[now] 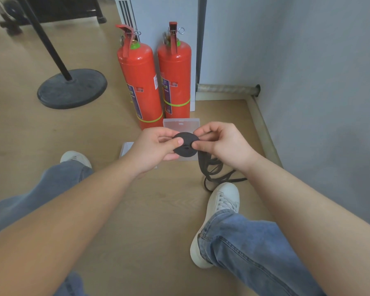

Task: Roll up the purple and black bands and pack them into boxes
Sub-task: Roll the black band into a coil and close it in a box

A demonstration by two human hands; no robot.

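Wooden floor [137,210] lies under both hands. Left hand [152,146] and right hand [220,144] pinch a black band [185,145] coiled into a flat disc between thumbs and fingertips. Below the disc its loose tail trails to the floor. Behind the disc sits a clear box [181,122], before two fire extinguishers [140,82].

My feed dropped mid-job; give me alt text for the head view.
Both hands, left hand and right hand, hold a partly rolled black band above the floor, its loose tail trailing down by a white shoe. Clear plastic boxes lie just beyond, before two red fire extinguishers.
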